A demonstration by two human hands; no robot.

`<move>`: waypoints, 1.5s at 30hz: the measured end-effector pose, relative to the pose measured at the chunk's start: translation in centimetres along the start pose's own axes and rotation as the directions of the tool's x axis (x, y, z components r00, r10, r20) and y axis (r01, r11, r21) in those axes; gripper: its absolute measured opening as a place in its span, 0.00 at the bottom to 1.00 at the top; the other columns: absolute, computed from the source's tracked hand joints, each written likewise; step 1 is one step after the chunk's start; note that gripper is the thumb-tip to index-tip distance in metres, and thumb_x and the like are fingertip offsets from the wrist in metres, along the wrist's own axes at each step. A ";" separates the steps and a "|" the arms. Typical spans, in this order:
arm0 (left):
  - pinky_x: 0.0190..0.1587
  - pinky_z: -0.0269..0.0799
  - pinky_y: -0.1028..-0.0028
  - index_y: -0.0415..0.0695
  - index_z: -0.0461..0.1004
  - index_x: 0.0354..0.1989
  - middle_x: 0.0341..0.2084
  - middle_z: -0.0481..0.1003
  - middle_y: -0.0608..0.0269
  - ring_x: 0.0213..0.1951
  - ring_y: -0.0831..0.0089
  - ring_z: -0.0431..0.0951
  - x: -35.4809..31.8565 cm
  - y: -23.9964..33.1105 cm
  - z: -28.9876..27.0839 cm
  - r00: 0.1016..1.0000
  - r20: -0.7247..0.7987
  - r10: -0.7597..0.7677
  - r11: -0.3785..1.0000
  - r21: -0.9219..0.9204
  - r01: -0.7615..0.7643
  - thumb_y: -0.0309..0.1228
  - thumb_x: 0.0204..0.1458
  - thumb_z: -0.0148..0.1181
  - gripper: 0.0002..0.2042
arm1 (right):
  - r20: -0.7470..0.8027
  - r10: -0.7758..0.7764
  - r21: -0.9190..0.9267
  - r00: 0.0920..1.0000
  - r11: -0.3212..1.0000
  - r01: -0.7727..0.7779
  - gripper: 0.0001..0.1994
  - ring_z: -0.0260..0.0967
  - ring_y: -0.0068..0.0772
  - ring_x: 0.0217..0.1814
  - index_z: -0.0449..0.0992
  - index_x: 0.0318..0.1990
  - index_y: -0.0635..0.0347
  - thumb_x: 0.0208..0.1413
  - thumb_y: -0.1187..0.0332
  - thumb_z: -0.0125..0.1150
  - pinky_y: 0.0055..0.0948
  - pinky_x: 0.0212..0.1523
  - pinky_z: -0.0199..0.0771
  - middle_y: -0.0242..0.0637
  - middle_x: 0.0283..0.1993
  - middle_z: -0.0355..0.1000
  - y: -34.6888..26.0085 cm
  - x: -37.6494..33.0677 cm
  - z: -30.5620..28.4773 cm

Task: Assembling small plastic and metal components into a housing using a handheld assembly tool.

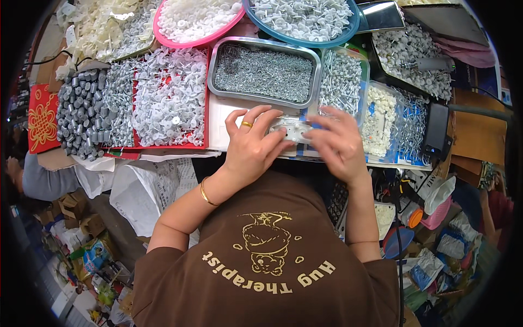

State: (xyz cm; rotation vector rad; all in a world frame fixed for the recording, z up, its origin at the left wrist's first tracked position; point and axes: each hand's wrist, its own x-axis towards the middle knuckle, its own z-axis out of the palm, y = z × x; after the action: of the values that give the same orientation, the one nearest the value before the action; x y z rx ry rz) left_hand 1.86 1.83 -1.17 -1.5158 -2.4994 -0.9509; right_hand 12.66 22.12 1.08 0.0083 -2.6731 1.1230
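A crowded workbench (229, 117) fills the upper half of the view, packed edge to edge with trays and bowls of small parts, while the floor to either side is heaped with boxes, bags and packets. Largest on the bench is the red tray (169, 98) heaped with white plastic discs, and beside it on the left lies a pile of grey cylinders (79, 114). Behind the hands sits a rectangular metal tray (264, 73) full of small silvery screws, with a clear tub of nails (342, 82) to its right. At the far edge stand a pink bowl (193, 19) of white parts and a blue bowl (302, 19) of pale grey ones. A black device (436, 131) rests at the right end of the bench. The left hand (250, 150), with a gold ring and a gold bangle at the wrist, and the right hand (338, 144) meet at the bench's near edge, both closed with their fingertips on a small white plastic part (291, 129) that is held between them, just in front of the metal tray. A person's grey sleeve (43, 182) shows at the left edge.
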 end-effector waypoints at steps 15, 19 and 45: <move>0.57 0.54 0.57 0.48 0.79 0.35 0.46 0.77 0.65 0.54 0.64 0.74 -0.1 -0.4 0.3 1.000 -0.022 0.014 0.999 -0.044 -0.015 0.39 0.47 0.71 0.11 | -0.440 0.343 -0.504 0.830 0.671 -0.544 0.12 0.63 0.46 0.56 0.83 0.34 0.52 0.53 0.55 0.71 0.49 0.57 0.56 0.39 0.48 0.69 5.3 3.1 0.4; 0.58 0.53 0.58 0.49 0.79 0.38 0.47 0.77 0.65 0.53 0.66 0.75 -0.5 -1.0 -1.8 0.998 -0.028 -0.057 0.997 -0.058 0.055 0.33 0.49 0.69 0.10 | -0.425 0.338 -0.459 0.840 0.719 -0.522 0.10 0.65 0.45 0.55 0.81 0.34 0.55 0.54 0.59 0.69 0.45 0.56 0.58 0.38 0.45 0.71 5.1 3.0 0.1; 0.44 0.73 0.74 0.37 0.81 0.33 0.30 0.81 0.63 0.37 0.77 0.79 2.0 -5.7 -8.1 0.889 0.045 -0.456 0.769 -0.484 0.419 0.24 0.52 0.68 0.04 | -0.217 -0.014 -0.120 0.976 0.993 -0.012 0.06 0.70 0.44 0.45 0.77 0.32 0.62 0.47 0.79 0.68 0.36 0.45 0.69 0.38 0.39 0.76 -2.2 0.9 3.1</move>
State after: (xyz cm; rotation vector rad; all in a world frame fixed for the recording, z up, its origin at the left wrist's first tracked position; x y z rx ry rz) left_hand -5.86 -2.79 3.47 -0.9311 -2.7502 -1.7819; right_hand 11.29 18.48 0.73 -0.1271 -2.5383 0.9028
